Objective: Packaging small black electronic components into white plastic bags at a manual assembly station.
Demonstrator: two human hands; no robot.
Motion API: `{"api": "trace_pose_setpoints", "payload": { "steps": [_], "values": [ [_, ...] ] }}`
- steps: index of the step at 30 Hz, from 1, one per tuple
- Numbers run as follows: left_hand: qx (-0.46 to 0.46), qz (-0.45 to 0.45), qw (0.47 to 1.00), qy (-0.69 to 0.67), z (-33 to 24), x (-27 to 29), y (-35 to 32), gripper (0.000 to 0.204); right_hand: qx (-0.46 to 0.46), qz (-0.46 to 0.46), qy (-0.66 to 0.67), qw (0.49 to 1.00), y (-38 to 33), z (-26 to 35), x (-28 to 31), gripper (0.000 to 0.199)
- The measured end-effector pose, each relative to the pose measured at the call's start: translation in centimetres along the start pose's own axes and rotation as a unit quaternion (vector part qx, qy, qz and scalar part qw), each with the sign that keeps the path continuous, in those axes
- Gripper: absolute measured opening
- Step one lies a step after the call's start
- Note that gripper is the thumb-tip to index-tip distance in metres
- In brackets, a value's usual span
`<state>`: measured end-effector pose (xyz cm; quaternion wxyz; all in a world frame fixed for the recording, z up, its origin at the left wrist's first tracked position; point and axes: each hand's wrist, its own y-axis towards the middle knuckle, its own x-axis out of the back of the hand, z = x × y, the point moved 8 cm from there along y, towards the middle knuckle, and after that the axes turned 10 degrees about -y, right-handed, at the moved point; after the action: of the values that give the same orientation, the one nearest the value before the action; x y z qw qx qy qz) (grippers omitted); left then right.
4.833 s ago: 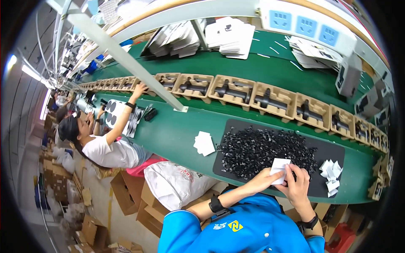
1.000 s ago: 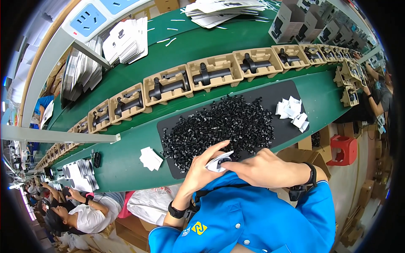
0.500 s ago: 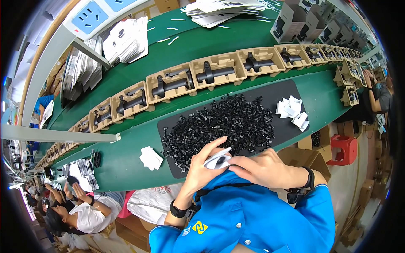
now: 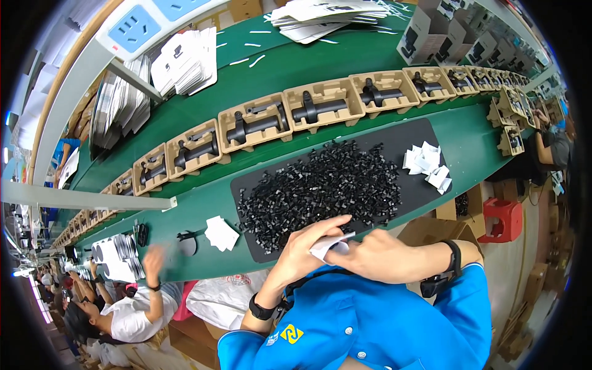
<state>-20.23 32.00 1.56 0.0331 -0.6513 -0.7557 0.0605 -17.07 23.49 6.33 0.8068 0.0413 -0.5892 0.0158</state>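
Just past the near edge of the bench, both my hands meet at a small folded piece of white paper [image 4: 332, 246]. My left hand [image 4: 301, 254] grips it between thumb and fingers, with the index finger stretched out above. The fingers of my right hand [image 4: 379, 254] are curled against its right side, and their tips are partly hidden by the fold. Beyond my hands a wide heap of small black clips or fittings [image 4: 320, 191] covers much of a black mat [image 4: 419, 132]. Whether a black piece is inside the paper cannot be seen.
Small white papers lie left [image 4: 221, 233] and right [image 4: 425, 159] of the heap. Behind runs a row of brown pulp trays [image 4: 254, 126] holding black tubular parts. A co-worker's blurred hand [image 4: 157, 264] is at left, near a dark round part [image 4: 186, 243]. A red stool [image 4: 501, 221] stands right.
My hands have lowered slightly, and the black piece visible in the paper earlier is out of sight. The trays have shifted a little right. The co-worker's hand moved right; a dark round part now lies on the bench.
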Motion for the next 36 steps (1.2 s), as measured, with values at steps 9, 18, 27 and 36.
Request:
{"api": "trace_pose_setpoints", "payload": {
  "steps": [9, 18, 27, 36],
  "values": [
    [0.051, -0.002, 0.999, 0.005, 0.8, 1.1, -1.6, 0.063, 0.014, 0.007, -0.031, 0.999, 1.3, 1.7, -0.1, 0.033],
    [0.051, 0.007, 0.999, -0.006, 0.6, 2.4, -2.4, 0.062, 0.016, -0.059, 0.006, 0.998, 1.5, 1.2, -0.2, 0.024],
    [-0.005, 0.079, 0.997, -0.017, 0.0, 1.1, -2.0, 0.075, -0.035, 0.061, 0.036, 0.997, 2.3, 1.8, -0.6, 0.016],
    [-0.086, -0.158, 0.975, -0.133, 0.7, 5.5, -4.8, 0.074, -0.075, -0.223, 0.118, 0.965, 2.5, -0.1, 3.2, 0.04]
  ]
}}
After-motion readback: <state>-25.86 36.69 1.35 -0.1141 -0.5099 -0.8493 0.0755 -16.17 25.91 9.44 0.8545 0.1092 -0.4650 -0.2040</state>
